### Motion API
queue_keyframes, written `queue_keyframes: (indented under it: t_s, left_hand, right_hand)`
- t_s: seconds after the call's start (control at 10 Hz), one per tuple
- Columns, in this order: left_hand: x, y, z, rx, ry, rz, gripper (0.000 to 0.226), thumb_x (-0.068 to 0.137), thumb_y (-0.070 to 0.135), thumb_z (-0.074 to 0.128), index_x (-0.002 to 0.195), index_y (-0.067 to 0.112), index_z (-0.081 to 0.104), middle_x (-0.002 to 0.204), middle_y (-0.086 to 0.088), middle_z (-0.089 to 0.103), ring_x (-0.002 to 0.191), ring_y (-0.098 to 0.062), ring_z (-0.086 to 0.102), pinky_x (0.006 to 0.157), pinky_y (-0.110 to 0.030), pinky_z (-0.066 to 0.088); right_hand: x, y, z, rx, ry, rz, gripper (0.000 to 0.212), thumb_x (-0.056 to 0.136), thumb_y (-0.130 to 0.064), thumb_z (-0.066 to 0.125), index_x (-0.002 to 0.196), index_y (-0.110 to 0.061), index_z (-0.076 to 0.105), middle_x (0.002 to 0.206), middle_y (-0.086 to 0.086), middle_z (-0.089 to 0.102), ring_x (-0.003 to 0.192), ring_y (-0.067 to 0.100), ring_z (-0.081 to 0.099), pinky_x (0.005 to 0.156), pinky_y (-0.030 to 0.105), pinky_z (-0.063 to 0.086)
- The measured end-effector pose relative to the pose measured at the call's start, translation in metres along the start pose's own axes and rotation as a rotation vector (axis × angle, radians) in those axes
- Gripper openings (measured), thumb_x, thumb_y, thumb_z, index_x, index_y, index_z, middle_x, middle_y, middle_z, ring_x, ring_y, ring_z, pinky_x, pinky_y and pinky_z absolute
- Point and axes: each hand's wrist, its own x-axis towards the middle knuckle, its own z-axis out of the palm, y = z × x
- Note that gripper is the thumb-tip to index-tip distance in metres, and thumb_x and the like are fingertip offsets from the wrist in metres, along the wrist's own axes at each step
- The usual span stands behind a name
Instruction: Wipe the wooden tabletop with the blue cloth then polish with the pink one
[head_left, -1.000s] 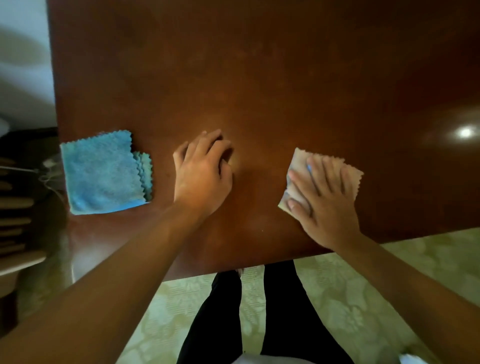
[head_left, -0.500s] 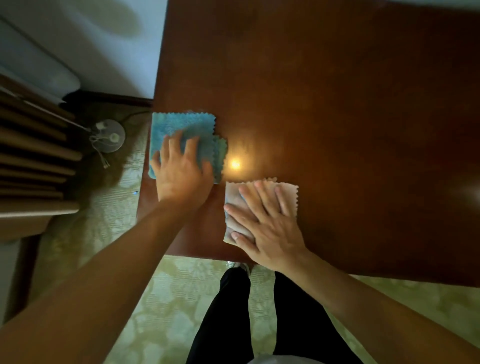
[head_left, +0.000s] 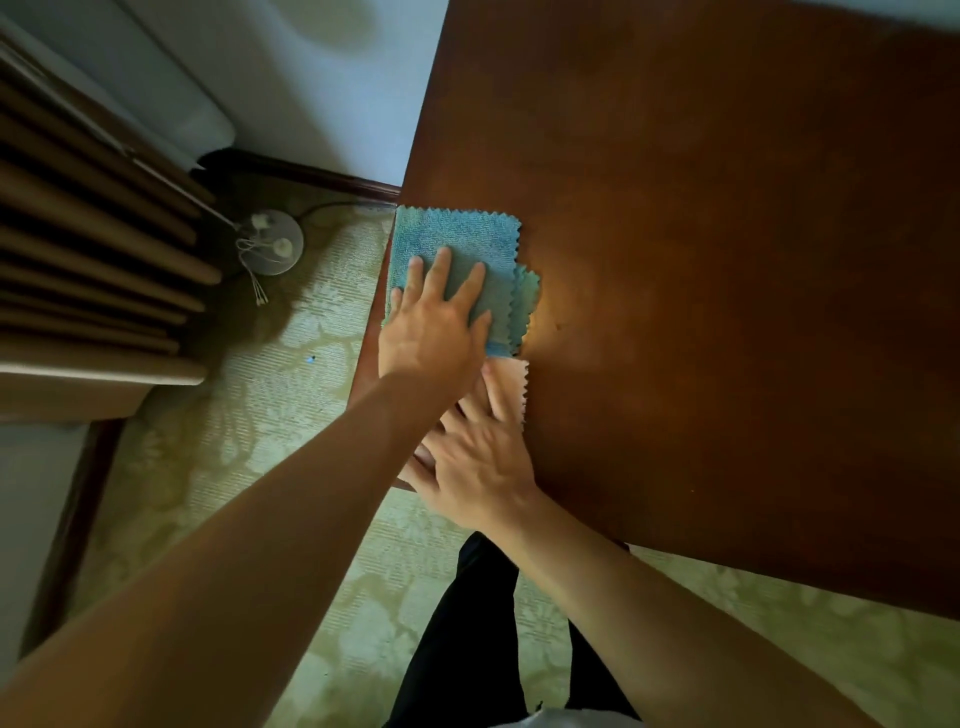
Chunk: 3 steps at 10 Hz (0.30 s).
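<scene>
Green patterned carpet (head_left: 291, 395) is lying left of the wooden tabletop (head_left: 727, 270). At its near left corner, the left hand (head_left: 434, 325) is pressing flat, fingers spread, on the blue cloth (head_left: 457, 244). Just nearer, the right hand (head_left: 478, 457) is pressing straight fingers on the pink cloth (head_left: 511, 379), touching the blue one.
</scene>
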Motion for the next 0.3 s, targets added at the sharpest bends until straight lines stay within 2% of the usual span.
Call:
queue_keyframes:
  t_s: [0.1,0.2,0.3]
  left_hand:
    - [-0.002,0.001,-0.006,-0.044,-0.041,-0.013,0.059,0.105,0.046,0.039,0.159,0.032,0.022,0.169,-0.001,0.005,0.155,-0.027,0.0,0.121,-0.049,0.019]
    - [-0.005,0.004,-0.015,-0.154,-0.006,-0.051,0.054,0.103,0.042,0.045,0.154,0.024,0.037,0.165,-0.005,0.022,0.152,-0.027,0.019,0.119,-0.044,0.024]
    - [-0.007,0.017,-0.03,-0.27,0.112,-0.041,0.038,0.102,0.037,0.049,0.134,0.019,0.059,0.14,-0.007,0.054,0.123,-0.028,0.054,0.097,-0.039,0.042]
  right_hand:
    - [0.001,0.002,-0.006,0.029,-0.003,-0.001,0.049,0.099,-0.051,0.047,0.141,-0.026,0.05,0.145,0.003,0.057,0.143,0.031,0.038,0.126,0.057,0.016]
    - [-0.001,0.012,-0.022,0.288,0.035,-0.014,0.04,0.102,-0.034,0.047,0.137,-0.018,0.057,0.143,0.006,0.056,0.14,0.028,0.042,0.122,0.047,0.026]
    - [-0.006,0.031,-0.052,0.519,0.218,0.23,0.022,0.101,-0.02,0.052,0.108,-0.01,0.07,0.107,0.004,0.07,0.104,0.017,0.063,0.09,0.032,0.05]
